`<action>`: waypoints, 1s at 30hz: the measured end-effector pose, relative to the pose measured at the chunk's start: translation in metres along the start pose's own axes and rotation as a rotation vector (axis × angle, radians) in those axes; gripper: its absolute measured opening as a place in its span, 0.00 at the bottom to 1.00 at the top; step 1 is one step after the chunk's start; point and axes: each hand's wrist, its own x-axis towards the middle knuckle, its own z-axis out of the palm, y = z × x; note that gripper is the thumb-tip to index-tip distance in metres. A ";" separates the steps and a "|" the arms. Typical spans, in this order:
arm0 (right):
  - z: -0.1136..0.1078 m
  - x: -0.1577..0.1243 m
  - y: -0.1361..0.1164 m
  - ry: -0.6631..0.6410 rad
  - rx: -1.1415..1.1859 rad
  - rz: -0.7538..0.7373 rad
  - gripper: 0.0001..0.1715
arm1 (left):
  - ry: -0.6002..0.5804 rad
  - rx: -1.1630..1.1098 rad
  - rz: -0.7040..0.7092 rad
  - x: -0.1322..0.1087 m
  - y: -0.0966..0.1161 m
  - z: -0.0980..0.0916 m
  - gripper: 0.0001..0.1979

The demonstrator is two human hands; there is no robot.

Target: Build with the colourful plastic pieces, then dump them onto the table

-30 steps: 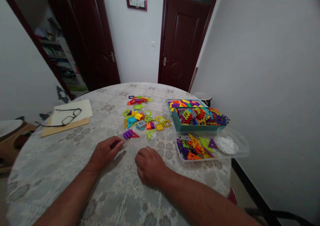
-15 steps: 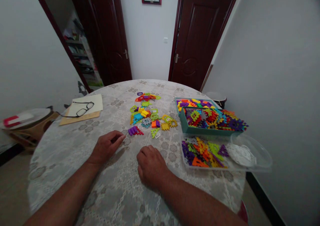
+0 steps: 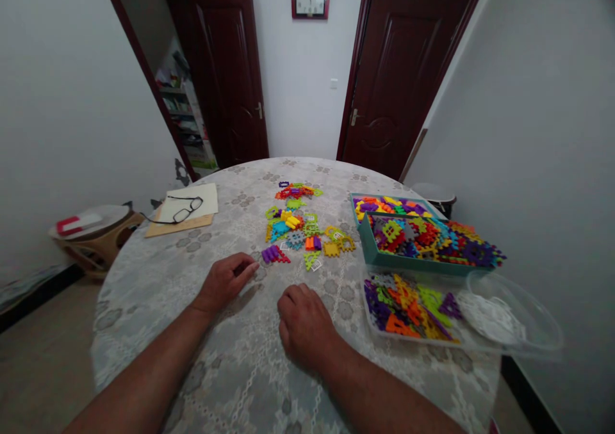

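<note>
My left hand (image 3: pixel 227 281) rests on the patterned tablecloth (image 3: pixel 230 383), fingers loosely curled, a gap between thumb and fingers and nothing seen in it. Just beyond it lies a purple ribbed piece (image 3: pixel 271 253), which it does not touch. To the right, my right hand (image 3: pixel 305 325) lies palm down with its fingers folded under, and no object shows in it. In front of both hands is a loose group of colourful plastic building pieces, among them a grey gear-like piece (image 3: pixel 295 239), yellow pieces (image 3: pixel 331 249) and a green triangular piece (image 3: pixel 311 260).
On the right stand a teal box (image 3: pixel 423 262) heaped with pieces, its lid-like tray (image 3: pixel 356 198) holding more, and a clear plastic container (image 3: pixel 379 339) with pieces and white string (image 3: pixel 490 317). Glasses (image 3: pixel 182 214) lie on paper (image 3: pixel 209 197) at the left. Stools flank the round table.
The view has turned a little to the left and up, so everything appears shifted right and slightly lower. Both hands keep their places on the table, and the pieces have not moved.
</note>
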 end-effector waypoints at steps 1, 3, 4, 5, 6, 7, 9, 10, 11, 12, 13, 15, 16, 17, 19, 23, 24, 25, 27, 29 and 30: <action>0.000 0.000 0.000 0.001 0.004 0.005 0.11 | 0.003 -0.008 -0.003 0.000 0.001 0.000 0.20; 0.001 0.000 0.002 -0.002 0.016 0.009 0.11 | 0.032 -0.012 -0.016 0.000 0.003 0.000 0.19; 0.002 0.000 0.003 -0.006 0.023 0.009 0.11 | 0.055 -0.011 -0.020 0.000 0.004 0.001 0.18; 0.003 0.000 0.004 -0.009 0.030 0.009 0.11 | 0.079 -0.010 -0.022 0.000 0.005 0.003 0.19; 0.005 0.000 0.005 -0.010 0.037 0.009 0.11 | 0.098 -0.008 -0.020 0.001 0.005 0.005 0.20; 0.006 -0.001 0.006 -0.013 0.043 0.010 0.11 | 0.105 -0.004 -0.011 0.002 0.005 0.007 0.21; 0.008 -0.002 0.007 -0.015 0.054 0.009 0.11 | 0.095 0.018 0.037 0.008 0.003 0.012 0.24; 0.008 -0.002 0.007 -0.015 0.061 0.007 0.11 | 0.083 0.038 0.081 0.014 0.002 0.013 0.26; 0.008 -0.003 0.006 -0.017 0.067 0.006 0.11 | 0.071 0.064 0.133 0.023 0.000 0.014 0.27; 0.008 -0.003 0.006 -0.020 0.073 0.006 0.12 | 0.060 0.093 0.191 0.035 -0.002 0.014 0.28; 0.007 -0.004 0.005 -0.023 0.079 0.011 0.12 | 0.058 0.121 0.243 0.049 -0.004 0.013 0.29; 0.006 -0.005 0.003 -0.032 0.094 0.027 0.12 | 0.065 0.184 0.298 0.083 -0.009 0.012 0.29; 0.005 -0.006 0.003 -0.035 0.103 0.034 0.13 | 0.072 0.215 0.303 0.102 -0.011 0.011 0.29; 0.005 -0.006 0.002 -0.037 0.113 0.040 0.13 | 0.071 0.244 0.300 0.122 -0.013 0.011 0.28; 0.005 -0.007 0.002 -0.036 0.135 0.047 0.14 | 0.052 0.308 0.255 0.162 -0.016 0.013 0.29; 0.011 -0.007 0.007 0.010 0.163 0.031 0.14 | 0.003 0.418 0.135 0.231 -0.020 0.032 0.30; 0.014 -0.007 0.009 0.024 0.166 0.019 0.15 | -0.001 0.425 0.113 0.247 -0.021 0.039 0.31; 0.017 -0.007 0.012 0.035 0.168 0.008 0.15 | -0.010 0.431 0.091 0.261 -0.023 0.046 0.33; 0.025 -0.006 0.018 0.053 0.166 -0.013 0.17 | -0.044 0.442 0.044 0.290 -0.027 0.059 0.36; 0.033 -0.006 0.023 0.070 0.152 -0.045 0.17 | -0.090 0.449 0.006 0.316 -0.032 0.070 0.38; 0.036 -0.007 0.025 0.083 0.135 -0.058 0.17 | -0.112 0.453 -0.011 0.329 -0.034 0.075 0.39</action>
